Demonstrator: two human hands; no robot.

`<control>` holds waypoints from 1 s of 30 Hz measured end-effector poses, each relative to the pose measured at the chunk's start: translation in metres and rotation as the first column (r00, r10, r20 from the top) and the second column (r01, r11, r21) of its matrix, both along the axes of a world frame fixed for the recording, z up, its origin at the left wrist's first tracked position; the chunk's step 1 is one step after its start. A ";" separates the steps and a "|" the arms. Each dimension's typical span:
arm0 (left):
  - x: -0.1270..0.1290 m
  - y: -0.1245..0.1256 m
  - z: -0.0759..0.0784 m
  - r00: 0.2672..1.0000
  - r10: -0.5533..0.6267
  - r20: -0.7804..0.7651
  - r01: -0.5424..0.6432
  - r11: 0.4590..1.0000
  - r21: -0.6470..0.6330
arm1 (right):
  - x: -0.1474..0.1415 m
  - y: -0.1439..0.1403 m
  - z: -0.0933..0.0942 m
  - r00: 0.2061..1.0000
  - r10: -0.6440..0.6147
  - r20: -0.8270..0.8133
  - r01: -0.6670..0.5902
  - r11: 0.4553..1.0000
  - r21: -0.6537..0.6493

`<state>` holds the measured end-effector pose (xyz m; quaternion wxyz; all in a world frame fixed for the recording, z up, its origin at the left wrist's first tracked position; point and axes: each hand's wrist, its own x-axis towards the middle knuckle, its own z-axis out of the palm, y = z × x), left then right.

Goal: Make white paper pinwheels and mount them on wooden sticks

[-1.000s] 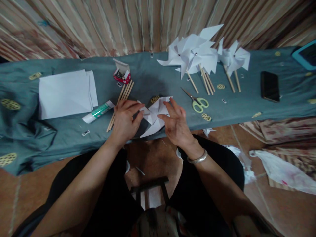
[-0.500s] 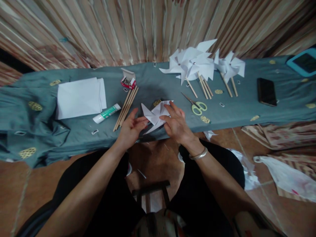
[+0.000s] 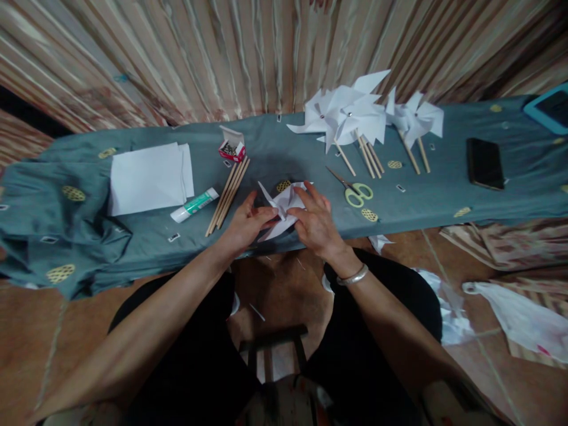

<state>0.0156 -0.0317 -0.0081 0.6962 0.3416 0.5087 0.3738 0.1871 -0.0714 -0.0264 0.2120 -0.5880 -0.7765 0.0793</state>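
From the head camera, a long desk (image 3: pixel 399 204) covered in grey-green cloth with yellow patches runs across the view. At its near edge lies one folded white paper pinwheel (image 3: pixel 284 208), not yet on a stick, held between both hands. The left hand (image 3: pixel 243 228) comes in from the left, its fingers (image 3: pixel 266 222) closed on the paper's lower left flap. The right hand (image 3: pixel 316 223), with a silver bangle (image 3: pixel 352 277) on its wrist, lies over the paper's right side, fingers pinching the folds near the middle. The paper sits directly under and between the fingertips of both hands, touching them.

Left of the hands lies one bundle of thin wooden sticks (image 3: pixel 228 195), roughly five, though the exact count cannot be told. Beside it is one white and green glue tube (image 3: pixel 194 205), one stack of white paper sheets (image 3: pixel 151 177), and one small red open box of pins (image 3: pixel 232 149). To the right lies one pair of green-handled scissors (image 3: pixel 352 188). Further back, a cluster of finished white paper pinwheels on wooden sticks (image 3: pixel 364 115) lies on the desk, about five; they overlap too much for a sure count. One black phone (image 3: pixel 484 163) lies well to the right, and one blue-framed tablet (image 3: pixel 548 106) is at the far right edge.
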 end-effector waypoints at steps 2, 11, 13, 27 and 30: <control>0.003 0.002 0.002 1.000 -0.018 -0.011 0.018 1.000 0.010 | 0.000 0.000 0.001 1.000 0.001 0.010 -0.001 1.000 0.002; 0.005 0.013 0.006 0.995 -0.092 -0.034 0.093 0.994 0.048 | 0.001 -0.002 0.006 0.999 -0.007 0.045 0.007 1.000 -0.002; 0.006 0.014 0.007 0.996 -0.089 -0.029 0.090 0.995 0.035 | 0.002 -0.002 0.007 0.999 -0.011 0.042 0.011 1.000 -0.006; 0.022 -0.004 0.023 0.986 -0.044 0.159 0.037 0.998 0.046 | -0.002 -0.016 0.021 0.997 -0.067 -0.024 0.070 0.983 0.172; 0.020 -0.009 0.023 0.982 -0.033 0.185 0.023 0.998 0.055 | -0.005 -0.021 0.024 0.998 -0.068 -0.008 0.068 0.980 0.187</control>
